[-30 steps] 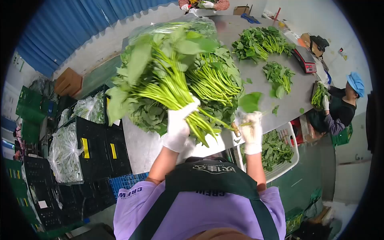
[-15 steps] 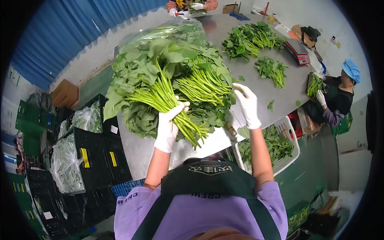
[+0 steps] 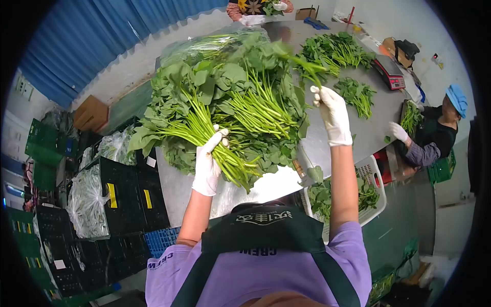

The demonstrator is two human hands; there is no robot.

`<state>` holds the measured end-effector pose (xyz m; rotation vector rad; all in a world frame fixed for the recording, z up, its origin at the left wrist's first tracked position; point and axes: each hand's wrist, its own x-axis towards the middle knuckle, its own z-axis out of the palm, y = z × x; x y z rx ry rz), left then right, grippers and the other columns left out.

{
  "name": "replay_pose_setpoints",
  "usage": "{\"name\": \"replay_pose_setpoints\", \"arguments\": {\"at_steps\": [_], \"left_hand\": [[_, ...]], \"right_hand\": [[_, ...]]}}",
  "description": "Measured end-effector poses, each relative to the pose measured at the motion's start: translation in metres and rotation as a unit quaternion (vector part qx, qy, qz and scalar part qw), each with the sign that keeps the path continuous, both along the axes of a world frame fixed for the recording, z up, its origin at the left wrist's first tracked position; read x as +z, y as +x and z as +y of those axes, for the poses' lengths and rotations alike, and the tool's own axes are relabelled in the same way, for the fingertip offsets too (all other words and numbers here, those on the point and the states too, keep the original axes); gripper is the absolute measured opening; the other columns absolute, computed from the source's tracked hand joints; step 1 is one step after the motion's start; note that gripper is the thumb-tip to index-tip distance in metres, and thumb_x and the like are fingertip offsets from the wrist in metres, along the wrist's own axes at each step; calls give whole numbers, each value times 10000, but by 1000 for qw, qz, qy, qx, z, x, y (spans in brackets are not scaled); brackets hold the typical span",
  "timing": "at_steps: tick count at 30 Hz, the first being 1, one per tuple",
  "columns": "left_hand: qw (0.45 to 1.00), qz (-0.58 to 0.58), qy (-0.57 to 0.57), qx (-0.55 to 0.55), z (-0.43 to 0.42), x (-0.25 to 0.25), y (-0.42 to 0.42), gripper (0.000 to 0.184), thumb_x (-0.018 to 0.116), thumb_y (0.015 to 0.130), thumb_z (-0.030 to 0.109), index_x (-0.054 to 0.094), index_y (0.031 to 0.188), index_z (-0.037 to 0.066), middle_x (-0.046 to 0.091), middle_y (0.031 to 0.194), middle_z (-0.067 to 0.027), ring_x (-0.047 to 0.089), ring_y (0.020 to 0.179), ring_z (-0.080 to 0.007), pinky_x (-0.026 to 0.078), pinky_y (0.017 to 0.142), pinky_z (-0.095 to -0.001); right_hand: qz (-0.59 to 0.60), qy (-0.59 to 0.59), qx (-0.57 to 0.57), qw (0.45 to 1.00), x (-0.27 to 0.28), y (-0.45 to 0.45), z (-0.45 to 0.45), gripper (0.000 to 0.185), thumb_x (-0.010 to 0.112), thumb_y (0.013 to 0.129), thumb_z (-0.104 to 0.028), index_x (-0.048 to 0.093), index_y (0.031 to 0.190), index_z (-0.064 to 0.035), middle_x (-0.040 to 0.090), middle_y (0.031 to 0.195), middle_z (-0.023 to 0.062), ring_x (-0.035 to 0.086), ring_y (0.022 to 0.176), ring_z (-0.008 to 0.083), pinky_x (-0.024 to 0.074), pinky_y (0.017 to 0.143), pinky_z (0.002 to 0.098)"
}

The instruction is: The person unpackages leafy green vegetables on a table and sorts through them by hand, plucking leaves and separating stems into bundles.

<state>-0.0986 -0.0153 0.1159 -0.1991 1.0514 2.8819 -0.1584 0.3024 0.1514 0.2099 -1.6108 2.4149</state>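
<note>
My left hand (image 3: pixel 206 171), in a white glove, is closed round a bunch of leafy green stems (image 3: pixel 202 123). The cut ends point toward me and the leaves fan out away from me. My gloved right hand (image 3: pixel 333 113) is raised over the table, pinching a single leafy stem (image 3: pixel 311 68) whose leafy end is blurred and reaches left over the pile. Beneath and behind the held bunch lies a big heap of the same greens (image 3: pixel 258 110), its stems toward the right. Part of the heap is hidden by the bunch.
The metal table (image 3: pixel 378 128) bears a small bunch (image 3: pixel 356 97), a larger pile (image 3: pixel 335 53) and a red scale (image 3: pixel 388 72). A white basket (image 3: pixel 379 204) of leaves stands at its near edge. Black crates (image 3: pixel 128 197) are left. One co-worker (image 3: pixel 434 128) is right, another (image 3: pixel 258 7) at the far end.
My right hand has risen and moved right, and now grips a single leafy stem. My left hand keeps the bunch, nearly in place. The co-worker at right has moved a hand off the greens.
</note>
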Motion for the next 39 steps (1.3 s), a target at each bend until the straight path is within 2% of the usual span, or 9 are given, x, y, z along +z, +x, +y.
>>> {"name": "replay_pose_setpoints", "arguments": {"at_steps": [3,7,13,17,21,22,26,29,39], "left_hand": [[1000,-16,-15,5,1,1,-1,278,612,804,-13,513,1061,28,622,848,-105,608,679,-169,501,582,-257],[999,-18,-35,18,3,-3,-4,281,627,777,-34,530,1035,21,626,843,-111,628,705,-190,517,625,-269],[996,-20,-69,44,5,-1,-3,270,634,769,-35,531,1016,2,632,830,-118,641,724,-215,531,649,-297],[998,-17,-56,34,3,1,-1,261,634,776,-23,534,1017,0,634,828,-121,637,718,-212,526,640,-293],[998,-26,-51,27,-7,5,0,332,627,802,-3,505,1110,-22,630,856,-141,631,744,-233,531,682,-305],[998,-25,-51,26,-10,7,-1,334,626,804,0,505,1113,-25,633,867,-144,634,754,-233,533,687,-302],[1000,-10,-23,12,-15,6,0,300,614,816,7,501,1090,-37,628,949,-168,638,798,-226,536,682,-289],[999,-31,-22,11,-19,9,6,294,616,814,7,506,1085,-24,639,936,-156,642,780,-210,539,666,-286],[999,-19,-16,40,-14,18,6,307,614,799,-28,497,1082,-20,645,922,-153,642,747,-200,549,655,-296]], "right_hand": [[51,-103,71,991,-13,21,-26,226,599,880,-149,633,955,62,621,815,55,526,672,99,419,635,216],[-18,257,76,963,-39,27,-57,192,593,831,-108,650,940,40,615,753,60,538,639,102,430,610,231],[14,380,-39,924,-49,11,-55,159,603,808,-117,677,835,21,571,700,47,521,616,107,406,574,255],[-15,176,64,982,-16,18,-67,140,593,828,-56,659,899,46,577,732,29,526,642,90,413,586,227],[7,177,140,974,-8,32,-92,137,600,830,-47,651,910,52,592,759,34,540,681,94,431,619,225],[128,334,85,930,-12,36,-99,131,613,803,-46,658,899,32,605,766,63,550,673,135,440,637,250],[208,428,-37,879,-37,55,-124,151,695,715,-113,678,848,-43,590,719,80,549,657,255,420,610,329],[266,511,-126,807,-30,63,-129,137,697,693,-95,661,826,-91,560,677,41,543,651,224,399,599,336],[297,615,-135,718,-31,75,-131,193,610,712,-81,615,897,-135,497,687,21,509,676,200,376,637,325]]}}
